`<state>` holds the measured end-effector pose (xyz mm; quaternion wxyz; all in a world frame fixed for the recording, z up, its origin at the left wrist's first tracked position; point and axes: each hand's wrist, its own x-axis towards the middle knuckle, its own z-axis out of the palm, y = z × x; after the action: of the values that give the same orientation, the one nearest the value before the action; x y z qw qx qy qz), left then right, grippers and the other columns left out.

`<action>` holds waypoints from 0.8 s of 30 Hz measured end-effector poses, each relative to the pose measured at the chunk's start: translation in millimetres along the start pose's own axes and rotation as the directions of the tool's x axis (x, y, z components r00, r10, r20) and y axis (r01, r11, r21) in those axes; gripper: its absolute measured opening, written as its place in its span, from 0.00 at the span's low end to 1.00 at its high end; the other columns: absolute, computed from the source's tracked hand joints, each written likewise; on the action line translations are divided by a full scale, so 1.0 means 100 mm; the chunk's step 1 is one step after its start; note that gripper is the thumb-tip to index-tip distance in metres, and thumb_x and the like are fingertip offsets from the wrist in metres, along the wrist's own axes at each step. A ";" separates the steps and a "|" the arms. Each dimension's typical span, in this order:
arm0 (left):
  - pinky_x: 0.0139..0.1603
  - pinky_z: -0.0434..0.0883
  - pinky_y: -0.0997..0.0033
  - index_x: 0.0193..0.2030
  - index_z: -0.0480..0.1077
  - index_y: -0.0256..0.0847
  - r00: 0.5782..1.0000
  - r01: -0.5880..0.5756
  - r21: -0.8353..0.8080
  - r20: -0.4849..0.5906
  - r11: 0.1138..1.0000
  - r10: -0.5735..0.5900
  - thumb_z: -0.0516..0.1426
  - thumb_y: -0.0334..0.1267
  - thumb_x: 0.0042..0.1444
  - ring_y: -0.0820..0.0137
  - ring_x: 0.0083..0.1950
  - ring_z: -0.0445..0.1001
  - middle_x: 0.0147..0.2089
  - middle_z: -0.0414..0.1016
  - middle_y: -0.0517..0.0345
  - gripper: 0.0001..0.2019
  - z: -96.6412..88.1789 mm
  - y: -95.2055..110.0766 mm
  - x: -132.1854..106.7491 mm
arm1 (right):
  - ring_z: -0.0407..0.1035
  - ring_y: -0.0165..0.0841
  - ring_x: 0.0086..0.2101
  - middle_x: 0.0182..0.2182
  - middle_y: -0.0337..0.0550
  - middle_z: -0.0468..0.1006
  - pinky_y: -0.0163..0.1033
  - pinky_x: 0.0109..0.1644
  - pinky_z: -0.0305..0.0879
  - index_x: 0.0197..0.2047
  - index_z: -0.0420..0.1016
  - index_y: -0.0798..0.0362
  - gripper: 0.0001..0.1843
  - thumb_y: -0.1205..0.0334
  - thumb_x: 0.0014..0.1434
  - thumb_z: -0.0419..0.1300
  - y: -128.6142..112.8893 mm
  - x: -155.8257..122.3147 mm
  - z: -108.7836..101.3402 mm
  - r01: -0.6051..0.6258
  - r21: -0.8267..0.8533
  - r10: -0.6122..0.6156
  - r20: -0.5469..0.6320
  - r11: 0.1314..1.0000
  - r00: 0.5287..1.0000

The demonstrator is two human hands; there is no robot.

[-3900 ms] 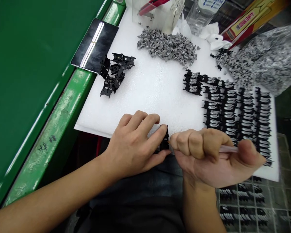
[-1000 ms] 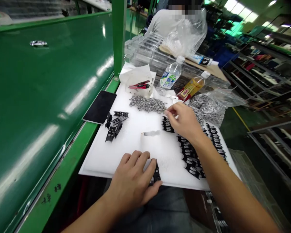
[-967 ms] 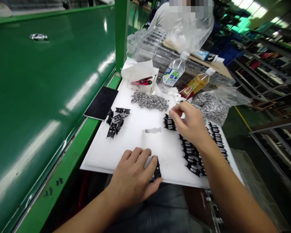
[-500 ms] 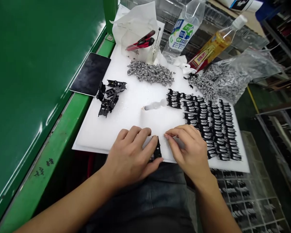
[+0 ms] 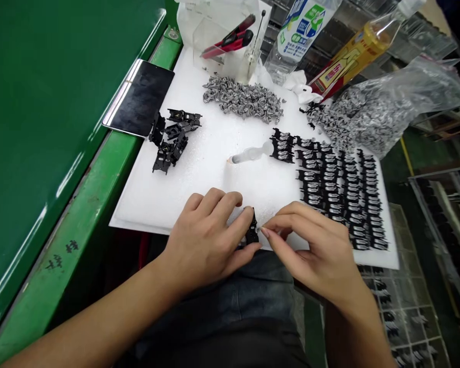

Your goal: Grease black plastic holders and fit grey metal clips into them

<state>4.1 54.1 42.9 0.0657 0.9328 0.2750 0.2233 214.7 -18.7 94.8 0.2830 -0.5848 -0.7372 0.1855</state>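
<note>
My left hand (image 5: pixel 209 235) pinches a small black plastic part (image 5: pixel 251 232) upright at the near edge of the white foam board (image 5: pixel 214 153). My right hand (image 5: pixel 318 250) meets it from the right, thumb and forefinger pinched at the part's side on something too small to make out. A clear pen-like tool (image 5: pixel 251 153) lies loose on the board's middle. A pile of grey metal clips (image 5: pixel 243 98) lies at the back. Loose black parts (image 5: pixel 172 138) sit at the left. Rows of black parts with metal clips (image 5: pixel 337 179) fill the right side.
A dark phone (image 5: pixel 140 97) rests on the green rail at the left. Two bottles (image 5: pixel 302 30), a clear box with red cutters (image 5: pixel 230 38) and a plastic bag of metal clips (image 5: pixel 383 110) stand at the back. A tray of parts (image 5: pixel 402 317) lies low at the right.
My right hand came back from the far grey clip pile to the black part in my left hand. The pen-like tool that it held earlier now lies on the board. The view tilted down.
</note>
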 end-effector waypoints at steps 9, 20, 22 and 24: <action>0.43 0.62 0.54 0.59 0.72 0.41 1.000 0.003 0.005 0.005 1.000 -0.003 0.54 0.58 0.71 0.53 0.52 0.70 0.58 0.75 0.45 0.24 -0.01 0.01 0.01 | 0.73 0.30 0.34 0.38 0.41 0.77 0.37 0.39 0.71 0.47 0.77 0.50 0.09 0.73 0.69 0.61 0.02 0.01 0.04 0.052 -0.123 -0.040 0.097 0.991 0.994; 0.43 0.61 0.55 0.58 0.73 0.41 1.000 0.001 0.027 0.009 1.000 -0.001 0.53 0.58 0.71 0.53 0.51 0.69 0.58 0.75 0.45 0.24 -0.01 0.01 0.00 | 0.74 0.29 0.33 0.37 0.40 0.78 0.36 0.34 0.71 0.44 0.78 0.50 0.07 0.72 0.69 0.63 -0.03 0.05 0.01 0.000 -0.096 0.010 0.108 0.995 0.994; 0.43 0.61 0.55 0.58 0.73 0.41 1.000 0.000 0.027 0.005 1.000 0.000 0.53 0.58 0.71 0.53 0.51 0.69 0.58 0.75 0.45 0.24 0.00 0.01 0.00 | 0.74 0.30 0.31 0.37 0.40 0.79 0.37 0.32 0.70 0.42 0.78 0.49 0.06 0.71 0.69 0.63 -0.04 0.06 0.01 -0.029 -0.105 0.040 0.099 0.994 0.994; 0.43 0.61 0.54 0.59 0.73 0.41 1.000 0.000 0.028 0.001 1.000 0.000 0.53 0.58 0.71 0.53 0.51 0.69 0.58 0.75 0.45 0.24 0.00 0.02 0.00 | 0.74 0.31 0.32 0.36 0.40 0.79 0.37 0.33 0.70 0.42 0.78 0.49 0.06 0.70 0.69 0.63 -0.05 0.07 0.00 -0.026 -0.123 0.038 0.099 0.992 0.994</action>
<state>4.9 52.6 43.5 0.0528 0.9337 0.2783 0.2189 209.8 -13.2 98.5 0.2061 -0.6027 -0.7510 0.1741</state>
